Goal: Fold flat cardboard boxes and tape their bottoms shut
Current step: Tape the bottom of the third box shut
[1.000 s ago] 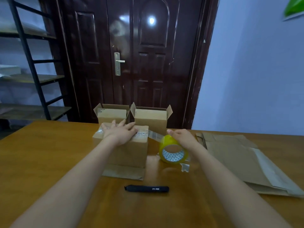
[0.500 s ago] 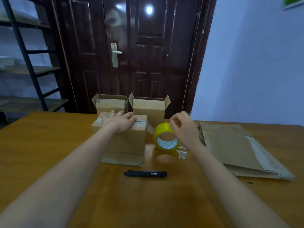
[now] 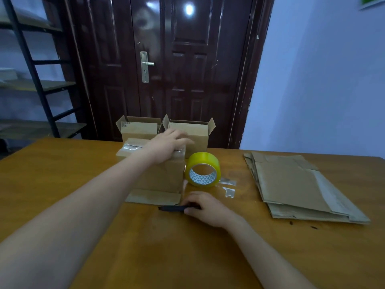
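Head view, the only one. Right hand (image 3: 205, 207) down on the table (image 3: 62, 184), fingers curled over the near end of a black utility knife (image 3: 171, 208); pressing or already gripping, hard to say, though fingers look wrapped round it. Knife lying flat, long axis left to right, free tip pointing left, just in front of the box being taped (image 3: 160, 174). Left hand (image 3: 166, 143) flat on top of that box, fingers straight and spread toward the far right corner, holding it down over the clear tape strip. Yellow tape roll (image 3: 203, 168) standing on edge just beside the box's right wall, touching or nearly so, with the strip apparently running from box top to roll. Likely next: knife lifted up and away toward the gap between box and roll, so right hand the nearer one, cut line lying up and slightly left of it. Two finished boxes (image 3: 166, 130) upright behind, flaps open. Stack of flat cardboard (image 3: 291, 184) well off to the right. Small scraps of tape (image 3: 228, 186) stuck on the wood near the roll. Beyond the table a dark door (image 3: 177, 69), metal shelving (image 3: 31, 86) on the left, pale wall (image 3: 323, 80) on the right.
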A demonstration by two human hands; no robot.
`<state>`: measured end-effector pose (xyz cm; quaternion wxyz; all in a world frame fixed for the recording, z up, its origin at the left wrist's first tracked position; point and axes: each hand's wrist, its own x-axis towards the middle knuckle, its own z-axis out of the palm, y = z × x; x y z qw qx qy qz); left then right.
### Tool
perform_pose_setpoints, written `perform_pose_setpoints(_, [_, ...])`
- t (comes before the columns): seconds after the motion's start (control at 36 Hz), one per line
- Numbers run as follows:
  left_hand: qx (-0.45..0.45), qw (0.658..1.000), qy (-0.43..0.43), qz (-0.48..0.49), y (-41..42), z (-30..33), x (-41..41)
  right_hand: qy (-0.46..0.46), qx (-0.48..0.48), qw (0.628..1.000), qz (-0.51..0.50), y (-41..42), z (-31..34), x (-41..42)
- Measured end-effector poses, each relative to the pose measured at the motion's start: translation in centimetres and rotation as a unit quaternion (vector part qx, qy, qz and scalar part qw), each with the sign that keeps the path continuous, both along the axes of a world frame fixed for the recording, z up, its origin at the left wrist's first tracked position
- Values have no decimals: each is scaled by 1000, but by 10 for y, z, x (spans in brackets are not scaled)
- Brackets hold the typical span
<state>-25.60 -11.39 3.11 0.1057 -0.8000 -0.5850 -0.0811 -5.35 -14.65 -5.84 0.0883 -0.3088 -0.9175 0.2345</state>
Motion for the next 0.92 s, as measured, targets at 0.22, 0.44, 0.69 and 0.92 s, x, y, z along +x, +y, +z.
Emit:
perform_pose_setpoints(0.22, [-125,990,54,-37,15,16,9,172,-16,979,-112,7,-11,22])
perform_pose_setpoints(0.44, [-199,980,23,10,22,21,24,335,-78,924,-166,12,-18,33])
perform_pose_setpoints(0.69, [-217,974,58,30,26,18,31,326,-92,921,-190,8,-16,24])
perform_pose_setpoints(0.92, [-222,972,73,33,26,21,34,308,-68,931,-185,3,-12,20])
